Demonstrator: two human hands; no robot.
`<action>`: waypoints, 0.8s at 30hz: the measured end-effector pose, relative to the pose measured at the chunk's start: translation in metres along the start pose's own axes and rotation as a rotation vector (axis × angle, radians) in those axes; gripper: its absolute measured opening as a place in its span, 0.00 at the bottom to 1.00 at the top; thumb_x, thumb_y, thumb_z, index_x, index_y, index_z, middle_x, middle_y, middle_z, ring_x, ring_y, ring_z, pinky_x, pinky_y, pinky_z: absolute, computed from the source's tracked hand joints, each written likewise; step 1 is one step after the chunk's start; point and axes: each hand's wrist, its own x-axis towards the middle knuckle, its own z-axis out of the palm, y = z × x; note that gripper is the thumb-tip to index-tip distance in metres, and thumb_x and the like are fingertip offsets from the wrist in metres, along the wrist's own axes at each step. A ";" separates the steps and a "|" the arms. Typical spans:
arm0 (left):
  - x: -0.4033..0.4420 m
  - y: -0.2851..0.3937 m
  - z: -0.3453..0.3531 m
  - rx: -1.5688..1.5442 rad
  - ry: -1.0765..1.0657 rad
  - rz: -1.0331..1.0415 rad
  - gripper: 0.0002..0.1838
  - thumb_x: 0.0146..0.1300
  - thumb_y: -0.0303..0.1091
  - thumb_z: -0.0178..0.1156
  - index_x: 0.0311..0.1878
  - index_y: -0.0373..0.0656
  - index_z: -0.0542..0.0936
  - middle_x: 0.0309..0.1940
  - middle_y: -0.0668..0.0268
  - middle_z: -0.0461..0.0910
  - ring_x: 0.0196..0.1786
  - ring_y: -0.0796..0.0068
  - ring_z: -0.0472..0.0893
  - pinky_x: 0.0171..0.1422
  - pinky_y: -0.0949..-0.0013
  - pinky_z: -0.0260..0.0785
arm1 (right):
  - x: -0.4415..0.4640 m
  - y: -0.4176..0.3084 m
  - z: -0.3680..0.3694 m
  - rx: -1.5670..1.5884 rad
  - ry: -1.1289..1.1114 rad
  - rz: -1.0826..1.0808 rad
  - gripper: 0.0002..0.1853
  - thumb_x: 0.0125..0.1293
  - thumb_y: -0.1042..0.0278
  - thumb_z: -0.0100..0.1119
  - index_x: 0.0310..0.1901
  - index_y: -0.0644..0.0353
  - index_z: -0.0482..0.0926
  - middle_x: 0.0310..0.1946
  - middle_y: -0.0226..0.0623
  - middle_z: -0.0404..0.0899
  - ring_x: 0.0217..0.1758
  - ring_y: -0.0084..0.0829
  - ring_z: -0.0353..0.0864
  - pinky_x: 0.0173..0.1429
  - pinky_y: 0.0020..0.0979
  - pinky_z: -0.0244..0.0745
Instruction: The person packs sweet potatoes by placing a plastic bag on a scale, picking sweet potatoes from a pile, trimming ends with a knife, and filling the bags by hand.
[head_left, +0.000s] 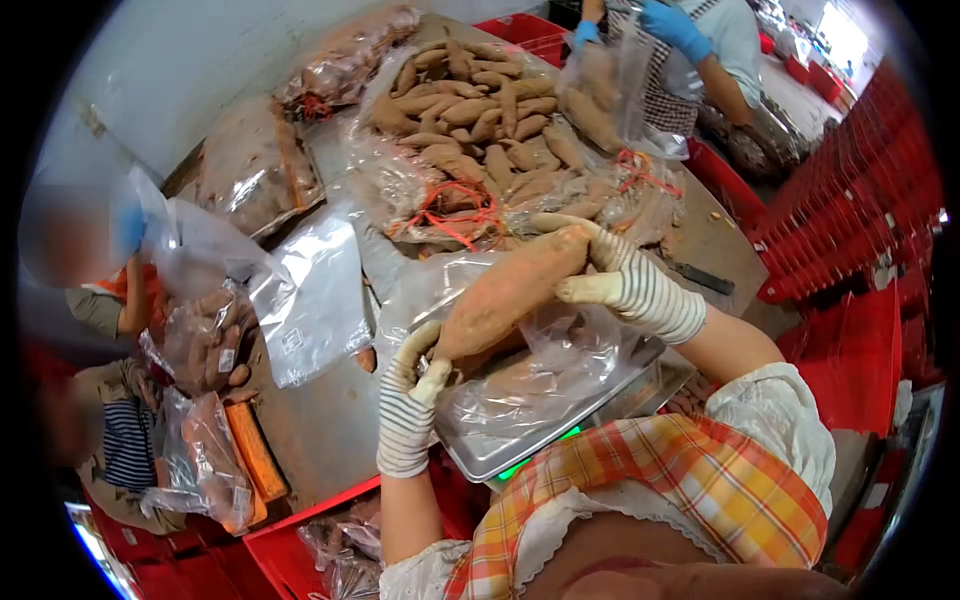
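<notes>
A large sweet potato is held at a slant between my two hands, above a metal tray. Its lower end rests in my left hand, with the fingers closed about it. At the upper end, my right hand grips it between thumb and fingers. Both hands wear striped knit gloves. Beneath the sweet potato, a clear plastic bag lies open on the tray, with more sweet potatoes partly hidden inside. Green light shows under the tray's near edge.
Ahead lies a big opened bag of sweet potatoes with red ties. Flat plastic bags lie left. A dark-handled tool is at right. Stacked red crates stand right. Co-workers work at left and at the far side, wearing blue gloves.
</notes>
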 end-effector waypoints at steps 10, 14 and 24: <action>-0.012 -0.002 0.024 0.079 -0.038 0.079 0.31 0.55 0.34 0.66 0.60 0.33 0.69 0.54 0.60 0.74 0.56 0.71 0.73 0.61 0.68 0.64 | -0.010 0.008 -0.017 0.091 0.008 -0.042 0.30 0.59 0.60 0.61 0.61 0.59 0.65 0.49 0.35 0.74 0.53 0.25 0.72 0.59 0.28 0.68; -0.020 0.003 0.034 0.249 0.060 0.252 0.26 0.55 0.29 0.66 0.58 0.35 0.72 0.51 0.62 0.76 0.54 0.72 0.74 0.60 0.69 0.65 | -0.011 0.014 -0.022 0.184 0.039 0.057 0.30 0.63 0.44 0.53 0.59 0.58 0.67 0.49 0.35 0.75 0.48 0.28 0.76 0.42 0.31 0.78; -0.031 0.014 0.043 0.099 0.047 0.217 0.33 0.52 0.29 0.69 0.62 0.36 0.67 0.53 0.60 0.73 0.56 0.70 0.72 0.62 0.67 0.63 | -0.007 0.025 -0.024 0.420 0.036 0.176 0.30 0.65 0.40 0.49 0.57 0.58 0.70 0.48 0.36 0.76 0.48 0.31 0.78 0.42 0.33 0.79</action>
